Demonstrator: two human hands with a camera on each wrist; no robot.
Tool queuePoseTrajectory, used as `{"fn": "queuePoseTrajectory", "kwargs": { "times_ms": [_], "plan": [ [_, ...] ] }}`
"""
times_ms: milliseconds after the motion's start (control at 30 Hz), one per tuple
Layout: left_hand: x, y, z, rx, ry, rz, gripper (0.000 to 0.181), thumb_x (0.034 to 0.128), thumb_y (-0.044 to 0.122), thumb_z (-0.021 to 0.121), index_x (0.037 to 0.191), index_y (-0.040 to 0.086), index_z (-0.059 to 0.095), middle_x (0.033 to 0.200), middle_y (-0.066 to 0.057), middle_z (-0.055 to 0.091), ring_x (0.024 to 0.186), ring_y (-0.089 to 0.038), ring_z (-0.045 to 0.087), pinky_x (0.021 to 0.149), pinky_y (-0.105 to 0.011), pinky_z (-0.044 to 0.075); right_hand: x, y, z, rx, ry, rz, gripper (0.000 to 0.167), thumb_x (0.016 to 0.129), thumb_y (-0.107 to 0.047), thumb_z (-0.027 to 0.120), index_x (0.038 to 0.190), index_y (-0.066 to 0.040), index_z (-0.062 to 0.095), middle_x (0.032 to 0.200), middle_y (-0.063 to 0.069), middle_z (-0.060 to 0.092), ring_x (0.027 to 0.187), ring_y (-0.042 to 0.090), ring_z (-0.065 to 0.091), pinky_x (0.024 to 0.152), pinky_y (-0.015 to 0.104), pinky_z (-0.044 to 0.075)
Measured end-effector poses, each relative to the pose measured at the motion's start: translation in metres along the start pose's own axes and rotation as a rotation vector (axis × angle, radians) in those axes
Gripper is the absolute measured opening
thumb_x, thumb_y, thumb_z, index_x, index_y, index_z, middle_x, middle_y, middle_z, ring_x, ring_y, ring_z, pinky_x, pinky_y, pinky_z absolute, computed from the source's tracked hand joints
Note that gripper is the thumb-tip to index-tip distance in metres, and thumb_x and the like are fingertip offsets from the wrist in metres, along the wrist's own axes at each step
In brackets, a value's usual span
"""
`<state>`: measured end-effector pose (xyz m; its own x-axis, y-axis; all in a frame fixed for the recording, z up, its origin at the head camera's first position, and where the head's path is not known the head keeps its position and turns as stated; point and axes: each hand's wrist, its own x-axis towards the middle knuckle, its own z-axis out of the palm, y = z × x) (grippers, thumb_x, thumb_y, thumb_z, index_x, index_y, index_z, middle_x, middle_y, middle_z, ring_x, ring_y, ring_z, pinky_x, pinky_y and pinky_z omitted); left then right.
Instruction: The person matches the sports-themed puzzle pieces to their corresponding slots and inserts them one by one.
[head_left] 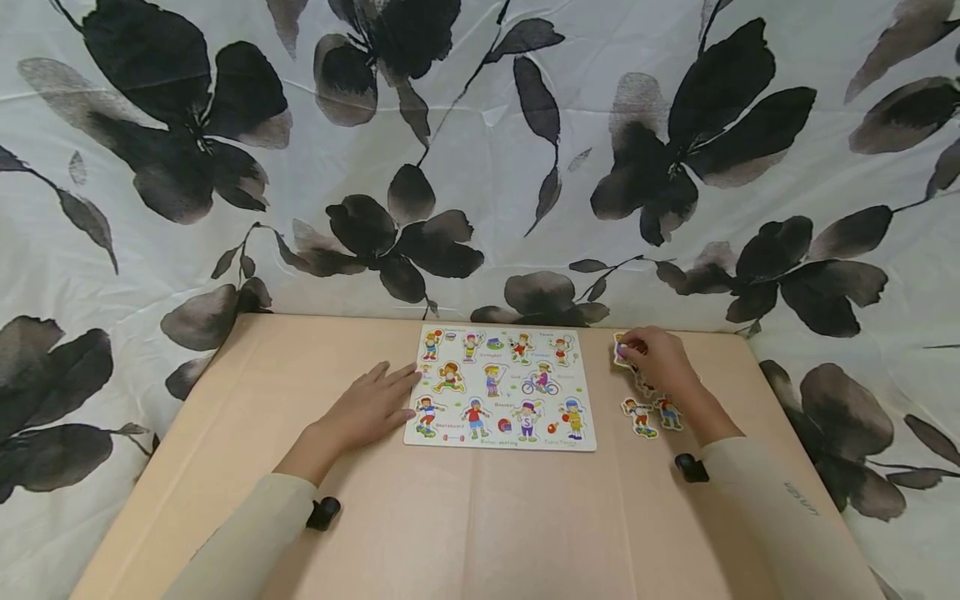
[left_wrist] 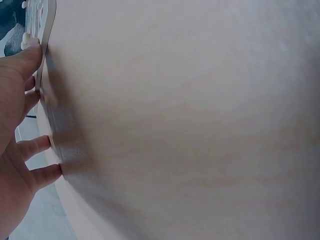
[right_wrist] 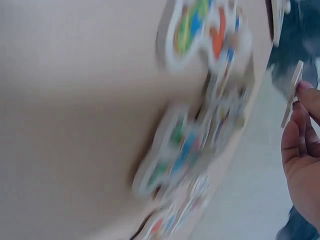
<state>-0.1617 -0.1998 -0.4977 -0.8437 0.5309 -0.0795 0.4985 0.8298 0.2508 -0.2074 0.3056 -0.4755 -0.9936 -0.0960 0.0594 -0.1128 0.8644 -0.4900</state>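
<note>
Puzzle piece (right_wrist: 292,95) sits pinched in the right hand (head_left: 660,358), raised near the far right corner of the bench (head_left: 480,517). I see more pieces (head_left: 640,417) lying nearer. By the far edge, the picture board (head_left: 471,377) meets the left hand (head_left: 371,404), fingers spread, touching its left edge. Flowered cloth (head_left: 487,167) hangs beyond.

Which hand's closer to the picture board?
Left. The left hand touches the board's left edge. The right hand is off beyond its right edge, by the loose pieces, pinching one piece.
</note>
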Motion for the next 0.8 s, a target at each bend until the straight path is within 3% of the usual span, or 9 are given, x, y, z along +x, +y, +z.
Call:
{"fn": "queuePoseTrajectory", "kwargs": {
  "times_ms": [367, 800],
  "plan": [
    [0.003, -0.003, 0.005, 0.004, -0.001, -0.002, 0.068, 0.1020, 0.045, 0.061, 0.159, 0.013, 0.042, 0.167, -0.006, 0.037, 0.151, -0.051, 0.031, 0.122, -0.065, 0.030, 0.004, -0.060, 0.040, 0.075, -0.054, -0.078, 0.015, 0.097, -0.018, 0.074, 0.106, -0.006, 0.075, 0.096, 0.008, 0.066, 0.085, 0.021, 0.058, 0.074, 0.032, 0.051],
    [0.002, -0.004, 0.005, 0.015, 0.011, 0.013, 0.068, 0.1022, 0.045, 0.061, 0.159, 0.013, 0.043, 0.167, -0.006, 0.038, 0.150, -0.051, 0.033, 0.122, -0.064, 0.030, 0.010, -0.111, 0.076, 0.121, -0.123, -0.164, 0.016, 0.095, -0.022, 0.077, 0.105, -0.010, 0.076, 0.093, 0.000, 0.064, 0.082, 0.015, 0.057, 0.073, 0.027, 0.052]
  ]
}}
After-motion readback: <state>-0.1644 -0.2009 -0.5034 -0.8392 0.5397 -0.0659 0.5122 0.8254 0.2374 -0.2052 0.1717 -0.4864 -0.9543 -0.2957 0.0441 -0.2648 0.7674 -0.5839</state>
